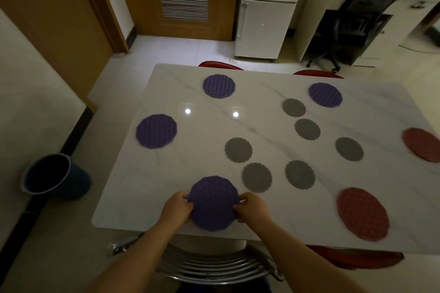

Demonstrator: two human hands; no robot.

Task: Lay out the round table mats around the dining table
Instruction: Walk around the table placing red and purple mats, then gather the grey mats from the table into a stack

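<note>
A purple round mat [213, 202] lies at the near edge of the white marble table [262, 219]. My left hand [177, 209] pinches its left rim and my right hand [252, 207] pinches its right rim. Three more purple mats lie at the left edge [156, 131], the far left [218, 86] and the far right [325, 94]. Two red mats lie at the near right [362, 213] and at the right edge [421, 147]. Several smaller grey round mats, such as the grey mat [238, 149], are scattered over the middle.
A metal-backed chair [214, 266] stands right below me at the table's near edge. Red chair seats show at the far side [220, 65] and near right [357, 258]. A blue bucket [56, 176] stands on the floor to the left. A white fridge [269, 7] stands behind.
</note>
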